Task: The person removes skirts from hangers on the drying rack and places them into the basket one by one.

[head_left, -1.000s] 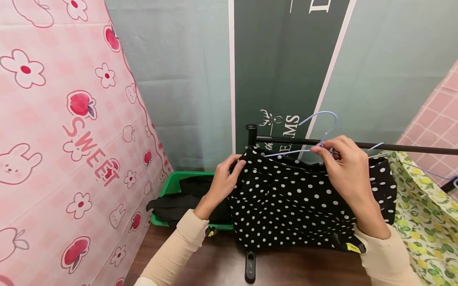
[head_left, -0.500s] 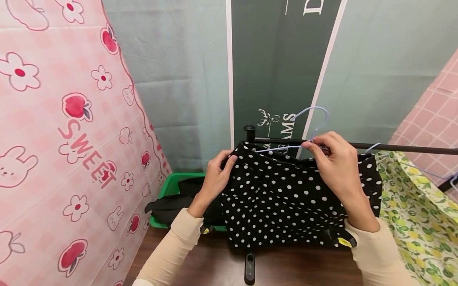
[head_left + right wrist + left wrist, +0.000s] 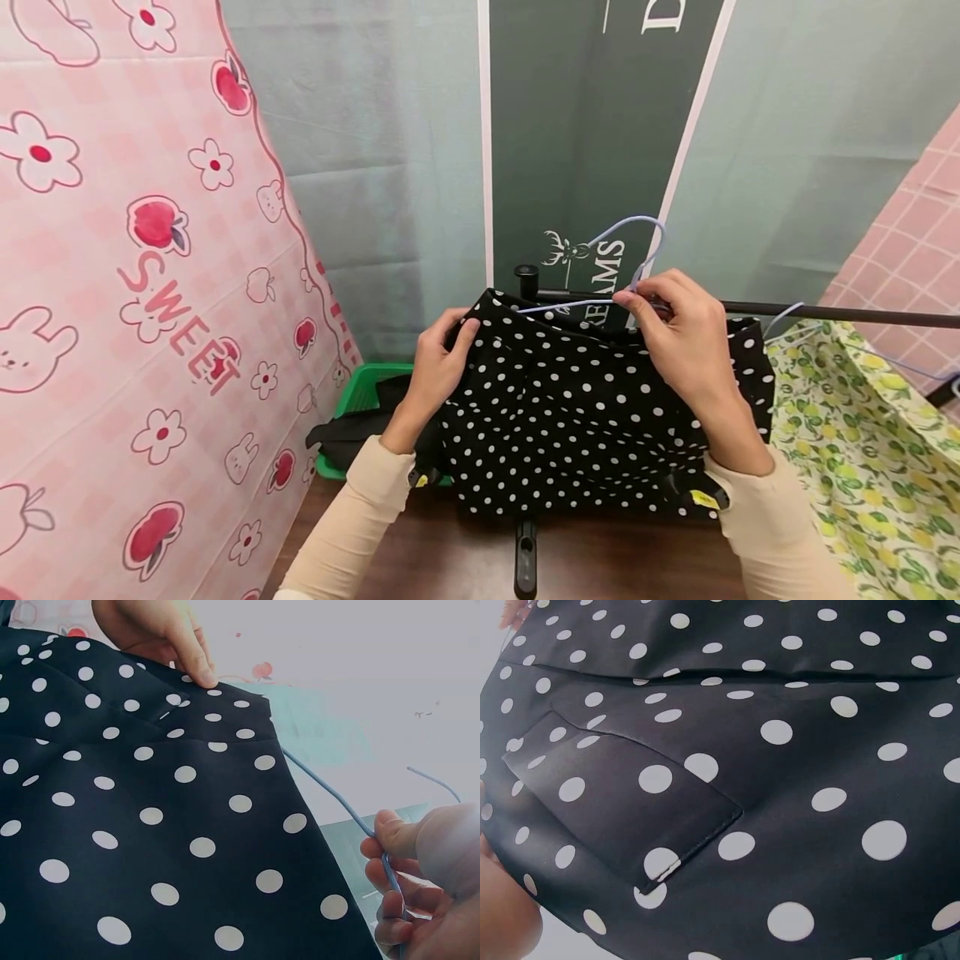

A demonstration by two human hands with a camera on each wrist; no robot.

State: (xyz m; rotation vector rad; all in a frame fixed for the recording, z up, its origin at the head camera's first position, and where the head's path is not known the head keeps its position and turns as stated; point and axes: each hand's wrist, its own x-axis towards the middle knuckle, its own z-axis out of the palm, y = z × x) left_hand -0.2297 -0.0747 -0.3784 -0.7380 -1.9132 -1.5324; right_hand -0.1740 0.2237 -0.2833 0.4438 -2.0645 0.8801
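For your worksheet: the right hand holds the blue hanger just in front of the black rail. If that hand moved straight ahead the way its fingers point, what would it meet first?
Most likely the black rail, which runs just beyond the right hand holding the blue hanger. Depth is hard to judge from this view.

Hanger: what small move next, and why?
Probably lower the hanger so its hook catches the rail: the right hand pinches its neck at the rail with the hook above it, while the left hand holds the dotted garment's corner.

The polka-dot garment [image 3: 592,425] hides most of the blue hanger [image 3: 630,250].
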